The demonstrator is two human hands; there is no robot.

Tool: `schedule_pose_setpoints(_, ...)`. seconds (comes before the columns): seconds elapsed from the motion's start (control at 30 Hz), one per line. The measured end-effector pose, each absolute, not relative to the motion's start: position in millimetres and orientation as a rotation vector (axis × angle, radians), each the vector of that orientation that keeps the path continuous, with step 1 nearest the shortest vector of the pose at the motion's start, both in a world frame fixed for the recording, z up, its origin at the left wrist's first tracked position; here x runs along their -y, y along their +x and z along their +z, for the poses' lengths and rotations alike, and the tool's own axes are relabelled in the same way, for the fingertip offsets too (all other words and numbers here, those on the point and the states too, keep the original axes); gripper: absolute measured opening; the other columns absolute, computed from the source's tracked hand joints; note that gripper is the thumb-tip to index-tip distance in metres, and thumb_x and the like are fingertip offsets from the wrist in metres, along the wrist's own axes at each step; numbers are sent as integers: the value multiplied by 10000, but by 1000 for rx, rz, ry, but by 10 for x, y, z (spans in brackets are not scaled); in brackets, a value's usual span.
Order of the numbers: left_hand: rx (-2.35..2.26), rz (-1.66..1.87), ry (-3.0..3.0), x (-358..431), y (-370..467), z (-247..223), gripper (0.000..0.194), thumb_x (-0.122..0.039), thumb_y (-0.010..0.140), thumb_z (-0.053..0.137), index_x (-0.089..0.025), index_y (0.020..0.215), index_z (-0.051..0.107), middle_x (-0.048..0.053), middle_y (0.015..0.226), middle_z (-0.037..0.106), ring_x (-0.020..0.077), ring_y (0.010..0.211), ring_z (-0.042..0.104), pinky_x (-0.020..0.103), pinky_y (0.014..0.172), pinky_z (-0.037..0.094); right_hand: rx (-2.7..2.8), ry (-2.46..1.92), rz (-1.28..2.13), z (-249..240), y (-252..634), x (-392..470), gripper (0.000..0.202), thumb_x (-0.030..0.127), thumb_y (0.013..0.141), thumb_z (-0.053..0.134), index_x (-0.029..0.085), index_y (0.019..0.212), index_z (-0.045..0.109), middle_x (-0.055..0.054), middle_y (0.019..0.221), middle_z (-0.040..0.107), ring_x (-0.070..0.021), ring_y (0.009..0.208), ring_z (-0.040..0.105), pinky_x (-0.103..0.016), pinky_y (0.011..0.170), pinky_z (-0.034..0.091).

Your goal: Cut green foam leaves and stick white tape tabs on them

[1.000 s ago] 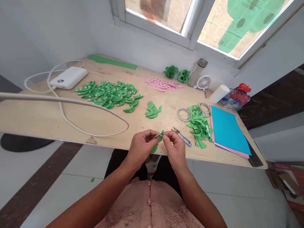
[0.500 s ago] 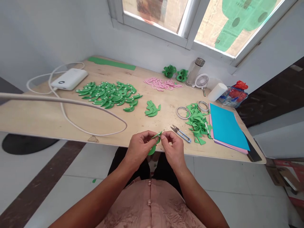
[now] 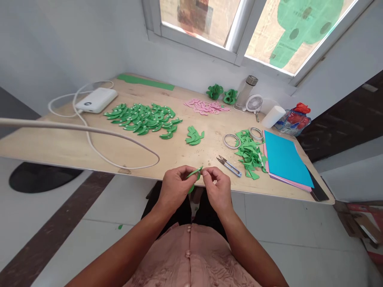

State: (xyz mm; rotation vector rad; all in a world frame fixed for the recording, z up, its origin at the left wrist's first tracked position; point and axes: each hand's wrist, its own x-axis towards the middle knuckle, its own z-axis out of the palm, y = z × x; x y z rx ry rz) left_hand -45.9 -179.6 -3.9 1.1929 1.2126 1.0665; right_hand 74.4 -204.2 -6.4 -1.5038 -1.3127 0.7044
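From where I stand, the green paper piece (image 3: 195, 173) looks small and thin, bright green, with a narrow pointed end angled up to the right and a pale mark near that tip. A rounded green part shows lower down, below the fingers; I can't tell whether it belongs to the same cutout or to another one.

The piece is between the two hands, over the near edge of the table (image 3: 179, 155). The left hand (image 3: 175, 187) has it pinched between thumb and fingers, the hand nearly closed, with the pointed end sticking out past the fingertips toward the other hand. The right hand (image 3: 218, 189) is right beside that tip, thumb and forefinger brought together, the other fingers curled; whether it grips any paper is too small for me to see.

The snips (image 3: 229, 166) lie on the table just beyond the right hand, near a heap of green scraps (image 3: 249, 155) and two tape rolls (image 3: 231, 147). Straight ahead of the hands sits a little cluster of green cutouts (image 3: 194, 136), with a larger spread of white-dotted green cutouts (image 3: 140, 117) off to its left.
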Motion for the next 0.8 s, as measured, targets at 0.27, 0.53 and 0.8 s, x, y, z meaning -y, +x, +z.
schedule_pose_setpoints(0.27,-1224,1069,1198,1836,-468,-57,115,-260,652,657,-150,654,689,8,627,668,124,576,560,209,516,413,1205,-1467,832,-123,723,2091,220,294,806,519,161,756,687,-11,635,646,-156,651,565,-254,599,430)
schedule_pose_setpoints(0.53,-1241,1027,1191,1792,-499,-42,168,-314,642,667,-146,637,673,-16,523,584,94,479,479,202,448,358,1036,-1439,859,-194,785,2098,205,298,803,523,163,786,675,-42,790,684,-155,701,572,-268,648,434)
schedule_pose_setpoints(0.8,-1185,953,1221,1663,-429,-56,168,-319,655,672,-152,654,684,0,583,621,108,528,510,215,492,393,1013,-1419,944,-245,760,1933,110,280,717,614,176,755,609,13,663,586,-116,584,489,-242,569,393)
